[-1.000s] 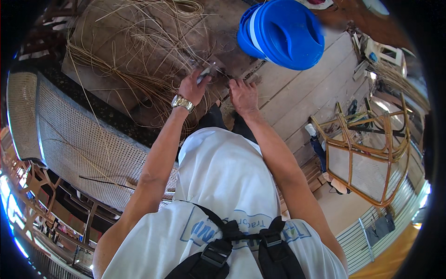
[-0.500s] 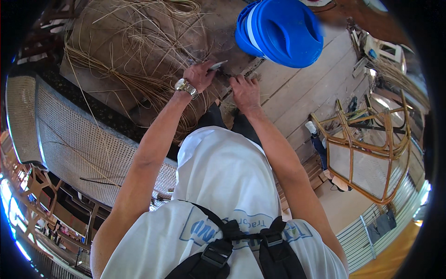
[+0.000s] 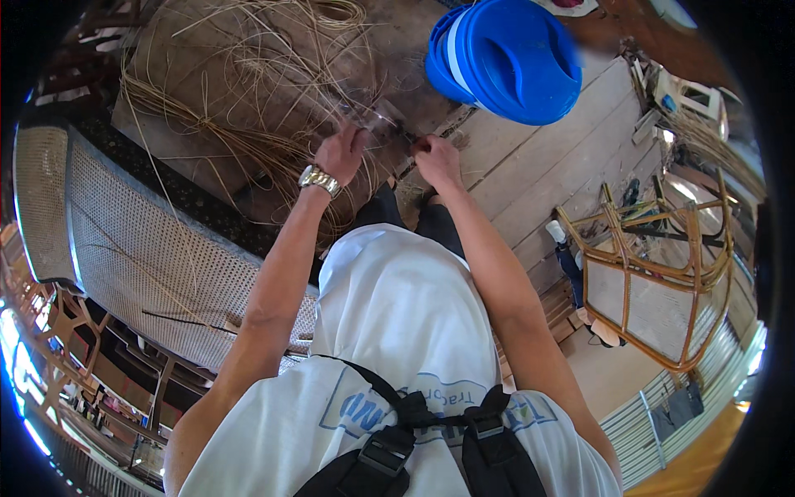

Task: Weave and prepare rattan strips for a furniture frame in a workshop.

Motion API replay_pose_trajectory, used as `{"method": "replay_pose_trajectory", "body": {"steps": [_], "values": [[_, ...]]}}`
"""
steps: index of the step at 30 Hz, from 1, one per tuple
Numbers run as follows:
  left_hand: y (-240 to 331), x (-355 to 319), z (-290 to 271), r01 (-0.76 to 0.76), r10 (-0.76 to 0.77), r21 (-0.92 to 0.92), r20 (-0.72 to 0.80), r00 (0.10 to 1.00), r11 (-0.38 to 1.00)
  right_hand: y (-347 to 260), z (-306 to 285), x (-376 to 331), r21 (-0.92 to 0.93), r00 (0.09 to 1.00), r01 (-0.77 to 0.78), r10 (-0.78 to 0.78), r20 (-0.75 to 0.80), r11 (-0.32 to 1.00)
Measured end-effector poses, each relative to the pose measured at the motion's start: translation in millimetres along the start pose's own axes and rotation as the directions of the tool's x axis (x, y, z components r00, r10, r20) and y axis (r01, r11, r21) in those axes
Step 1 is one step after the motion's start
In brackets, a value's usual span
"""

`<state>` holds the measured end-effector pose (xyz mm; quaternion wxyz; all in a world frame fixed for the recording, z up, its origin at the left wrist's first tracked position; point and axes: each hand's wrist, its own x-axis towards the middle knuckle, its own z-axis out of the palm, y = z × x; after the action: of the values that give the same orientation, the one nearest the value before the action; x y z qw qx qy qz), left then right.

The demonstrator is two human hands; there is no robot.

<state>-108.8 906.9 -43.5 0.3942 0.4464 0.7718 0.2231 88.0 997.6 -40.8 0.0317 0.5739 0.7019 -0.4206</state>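
My left hand (image 3: 339, 153), with a metal watch on its wrist, is closed around a thin cane strand (image 3: 387, 124) and a small blurred tool; I cannot tell what the tool is. A short way to the right, my right hand (image 3: 435, 159) pinches the same strand. Both hands are held out over a loose pile of cane strands (image 3: 248, 108) lying on a brown surface.
A blue plastic bucket (image 3: 509, 58) stands just beyond my right hand on the wooden plank floor (image 3: 530, 174). A long woven cane panel (image 3: 141, 248) lies to my left. A bare rattan chair frame (image 3: 654, 273) stands to the right. More frames are stacked at lower left.
My left hand pushed slightly forward and has come back. My right hand has stayed almost where it was, still pinching the strand.
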Motion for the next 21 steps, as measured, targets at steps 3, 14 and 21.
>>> {"method": "replay_pose_trajectory", "body": {"steps": [3,14,21], "values": [[-2,-2,18,-0.038,0.039,0.068,-0.016,0.999,0.997,6,4,5,0.015,1.0,-0.03,0.03,-0.001,0.999],[-2,-3,26,0.057,-0.057,-0.175,0.007,0.998,0.983,6,1,11,-0.117,0.999,0.04,-0.037,0.032,0.992],[11,7,28,0.07,-0.08,0.158,0.057,0.995,0.985,15,5,19,-0.111,0.997,0.044,-0.037,0.063,0.993]]}}
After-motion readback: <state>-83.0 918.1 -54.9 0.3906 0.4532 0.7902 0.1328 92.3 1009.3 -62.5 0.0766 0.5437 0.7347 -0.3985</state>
